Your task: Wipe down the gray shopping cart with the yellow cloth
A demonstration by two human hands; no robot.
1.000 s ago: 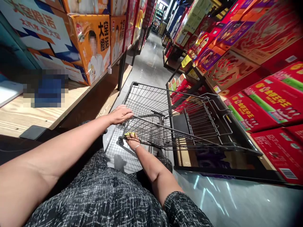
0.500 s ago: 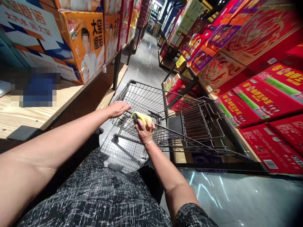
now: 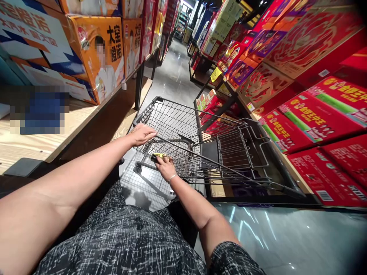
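Note:
A black wire shopping cart (image 3: 183,114) stands in the aisle in front of me. My left hand (image 3: 142,134) rests on the cart's near left rim, fingers curled over the wire. My right hand (image 3: 164,165) presses a yellow cloth (image 3: 158,156) against the cart's near end wall, below the rim, fingers closed on the cloth. A thin bracelet sits on my right wrist. My dark patterned clothing fills the bottom of the view.
Orange boxes (image 3: 106,57) stand on a wooden shelf (image 3: 43,141) at the left. Red gift boxes (image 3: 312,114) fill the shelves on the right, close beside the cart. The glossy grey aisle floor (image 3: 174,76) runs away ahead.
My right hand with the yellow cloth has dropped from the cart's top rim down to the lower part of the near wall. The left hand has stayed on the rim.

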